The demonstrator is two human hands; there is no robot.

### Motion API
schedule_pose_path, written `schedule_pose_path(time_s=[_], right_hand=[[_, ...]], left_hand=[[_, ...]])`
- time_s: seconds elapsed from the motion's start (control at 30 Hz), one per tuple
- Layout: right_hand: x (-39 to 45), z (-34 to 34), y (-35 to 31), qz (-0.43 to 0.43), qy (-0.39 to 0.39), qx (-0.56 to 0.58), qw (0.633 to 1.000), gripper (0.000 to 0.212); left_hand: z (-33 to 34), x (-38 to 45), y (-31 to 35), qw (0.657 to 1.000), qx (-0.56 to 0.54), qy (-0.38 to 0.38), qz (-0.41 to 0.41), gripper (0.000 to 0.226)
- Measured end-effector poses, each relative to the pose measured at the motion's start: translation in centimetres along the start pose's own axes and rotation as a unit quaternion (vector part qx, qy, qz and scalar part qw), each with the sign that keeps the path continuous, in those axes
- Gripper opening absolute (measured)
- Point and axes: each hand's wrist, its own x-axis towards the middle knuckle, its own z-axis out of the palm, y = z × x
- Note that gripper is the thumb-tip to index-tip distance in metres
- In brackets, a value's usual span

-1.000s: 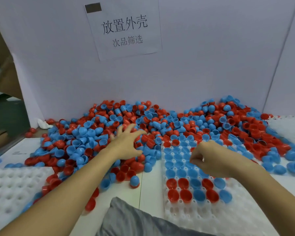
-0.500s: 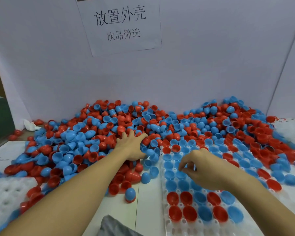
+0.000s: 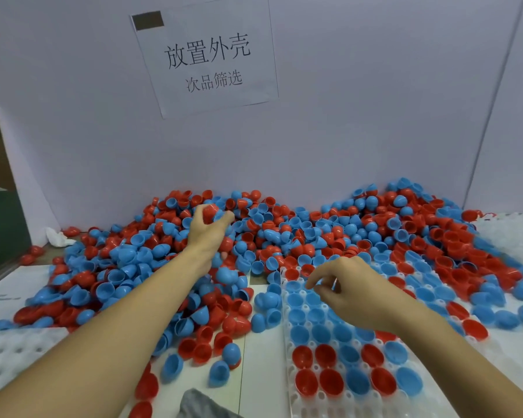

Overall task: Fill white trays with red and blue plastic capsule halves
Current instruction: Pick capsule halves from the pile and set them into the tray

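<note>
A grey cloth (image 3: 206, 405) is cut off at the desk's near edge. Just beyond, the white tray (image 3: 320, 399) on the right carries rows of red and blue halves sitting cup-up; its far end runs under the heap, so its full length is hidden. The right hand (image 3: 349, 292) hovers over the tray's blue rows, fingers bent with thumb and fingertips close together, perhaps pinching something small, though I cannot tell. Half a second ago it sat lower and nearer. A second white tray (image 3: 9, 354) shows at the left edge. Farther back, the left hand (image 3: 207, 226), which was pressed flat into the pile (image 3: 344, 233), has lifted and now grasps a red capsule half (image 3: 210, 211) against the back wall's heap, under the paper sign (image 3: 206, 55).
</note>
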Motion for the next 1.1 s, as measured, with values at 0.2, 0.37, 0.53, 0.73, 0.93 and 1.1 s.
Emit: schedule_pose_path(time_s=[0.2, 0.37, 0.53, 0.73, 0.93, 1.1], right_hand=[[0.8, 1.3, -1.9, 0.044, 0.057, 0.173, 0.982, 0.020], [0.5, 2.7, -4.6, 0.124, -0.023, 0.464, 0.877, 0.036], [-0.2, 3.5, -4.1, 0.132, 0.011, 0.566, 0.813, 0.019], [-1.1, 4.4, -1.7, 0.134, -0.053, 0.629, 0.764, 0.033], [-0.1, 6.2, -2.1, 0.126, -0.026, 0.620, 0.774, 0.028], [1.3, 6.5, -3.8, 0.095, 0.034, 0.619, 0.779, 0.029]], left_hand=[[0.8, -3.6, 3.3, 0.942, -0.310, -0.030, -0.124, 0.031], [2.6, -8.7, 3.4, 0.894, -0.418, -0.049, -0.154, 0.032], [3.4, -12.1, 1.1, 0.853, -0.497, -0.021, -0.160, 0.034], [4.3, -12.8, -1.2, 0.827, -0.528, -0.018, -0.191, 0.040], [3.9, -12.1, -2.8, 0.832, -0.518, -0.001, -0.197, 0.031], [2.6, -11.1, -3.5, 0.806, -0.556, 0.062, -0.192, 0.031]])
